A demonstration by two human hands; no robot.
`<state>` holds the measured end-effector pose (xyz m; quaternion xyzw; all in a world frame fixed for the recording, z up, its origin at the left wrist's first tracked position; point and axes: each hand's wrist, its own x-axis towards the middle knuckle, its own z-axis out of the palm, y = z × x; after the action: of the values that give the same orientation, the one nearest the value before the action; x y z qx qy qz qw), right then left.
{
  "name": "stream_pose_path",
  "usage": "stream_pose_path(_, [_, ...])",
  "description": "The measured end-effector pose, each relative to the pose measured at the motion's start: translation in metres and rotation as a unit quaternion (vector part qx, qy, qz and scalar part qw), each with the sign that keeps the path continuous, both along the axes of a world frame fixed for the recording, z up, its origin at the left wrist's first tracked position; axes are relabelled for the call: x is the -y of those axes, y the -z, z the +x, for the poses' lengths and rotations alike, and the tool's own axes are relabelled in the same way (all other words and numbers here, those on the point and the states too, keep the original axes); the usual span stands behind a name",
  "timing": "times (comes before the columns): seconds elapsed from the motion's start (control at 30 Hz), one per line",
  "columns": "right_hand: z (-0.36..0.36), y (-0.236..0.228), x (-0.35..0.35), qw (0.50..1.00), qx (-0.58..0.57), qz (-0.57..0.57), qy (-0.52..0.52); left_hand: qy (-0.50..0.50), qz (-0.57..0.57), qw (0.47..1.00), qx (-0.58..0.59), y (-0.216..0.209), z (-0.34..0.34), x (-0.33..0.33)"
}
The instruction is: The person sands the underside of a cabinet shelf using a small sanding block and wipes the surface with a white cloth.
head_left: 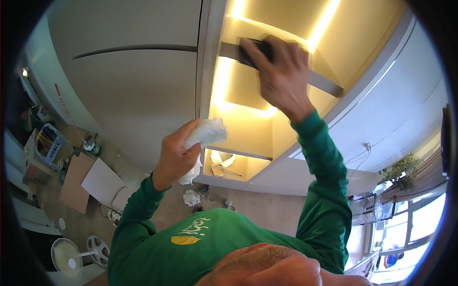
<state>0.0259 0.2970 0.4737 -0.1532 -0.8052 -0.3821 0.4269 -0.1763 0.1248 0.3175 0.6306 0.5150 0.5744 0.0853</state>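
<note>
My right hand [287, 76] is raised to the lit shelf unit and is a little blurred. Its fingers are closed round a dark block-shaped object [264, 46], held at the grey front edge of a shelf [324, 83]. What kind of block it is I cannot tell. Lower and to the left, my left hand [172, 155] grips a crumpled white cloth [211, 132], part of which hangs below the fingers. This hand is in front of the unit's left upright, near the lower shelves.
Crumpled white material and a thin stick lie in the bottom compartment [226, 164]. Smooth cabinet doors [133, 90] stand at the left. On the floor are boards [102, 181], a white wad [192, 198], a fan [67, 257] and a step stool [50, 145]. A plant [400, 169] is at the right.
</note>
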Motion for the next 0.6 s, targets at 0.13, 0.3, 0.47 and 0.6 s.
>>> stream_pose_path(0.13, [0.092,0.058,0.042,0.982,-0.073,-0.163,-0.058,-0.092,0.106,0.975,0.17,-0.051,-0.012,0.023])
stream_pose_path(0.3, [0.13,0.143,0.053,0.915,-0.111,-0.369,-0.116,-0.101,0.307,0.946,-0.032,-0.193,0.046,-0.043])
stream_pose_path(0.47, [0.136,0.165,0.054,0.859,-0.086,-0.461,-0.208,-0.152,-0.14,0.926,-0.315,-0.248,0.064,-0.225])
stream_pose_path(0.6, [0.204,0.195,0.04,0.834,-0.134,-0.497,-0.2,-0.174,-0.211,0.859,-0.434,-0.244,0.075,-0.188])
